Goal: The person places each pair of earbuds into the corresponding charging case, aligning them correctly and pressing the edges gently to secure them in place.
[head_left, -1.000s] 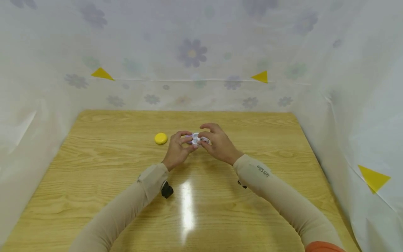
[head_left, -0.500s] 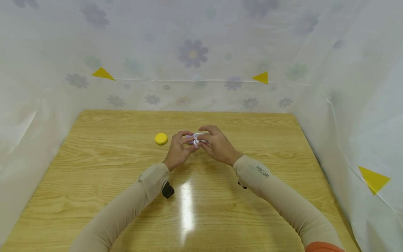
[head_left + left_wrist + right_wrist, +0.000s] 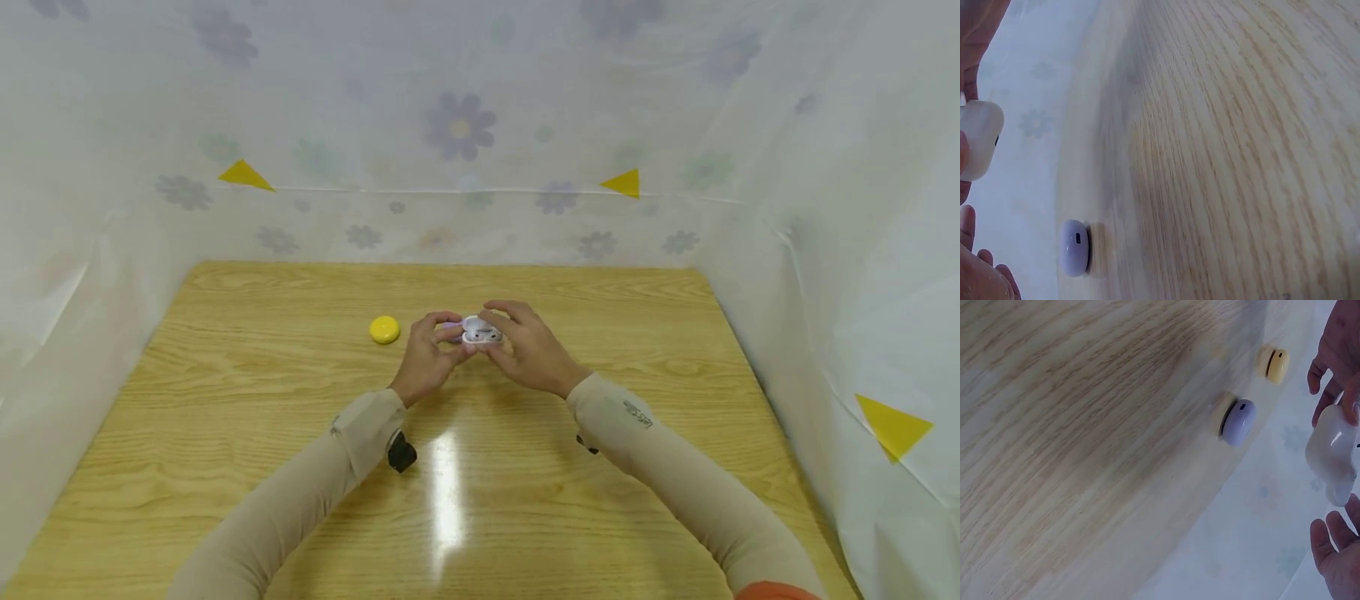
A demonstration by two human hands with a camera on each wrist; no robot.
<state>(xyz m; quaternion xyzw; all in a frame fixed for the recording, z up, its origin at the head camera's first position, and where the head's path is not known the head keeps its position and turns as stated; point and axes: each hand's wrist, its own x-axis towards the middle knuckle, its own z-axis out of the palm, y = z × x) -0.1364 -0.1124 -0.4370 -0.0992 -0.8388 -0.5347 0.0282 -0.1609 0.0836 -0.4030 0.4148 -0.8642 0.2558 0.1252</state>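
A white earbud case [image 3: 482, 337] is held above the table between both hands, its lid raised and dark spots showing inside. My left hand [image 3: 426, 357] grips the case's left end. At its right end, the thumb and a forefinger of my right hand [image 3: 531, 348] lie around the case and its lid. The case's smooth back [image 3: 1330, 447] shows in the right wrist view, where the right hand's other fingers [image 3: 1337, 532] are spread below it. Whether the case holds earbuds is too small to tell.
A purple case [image 3: 1239, 423] lies on the table, partly hidden behind my left fingers in the head view. To its left is a round yellow case [image 3: 385, 330]. The wooden table [image 3: 600, 500] ends at flower-printed white sheeting [image 3: 480, 225] behind and at both sides.
My right hand has drawn back slightly to the right, uncovering the inside of the white case. The case has turned to show its wide face. My left hand has barely moved.
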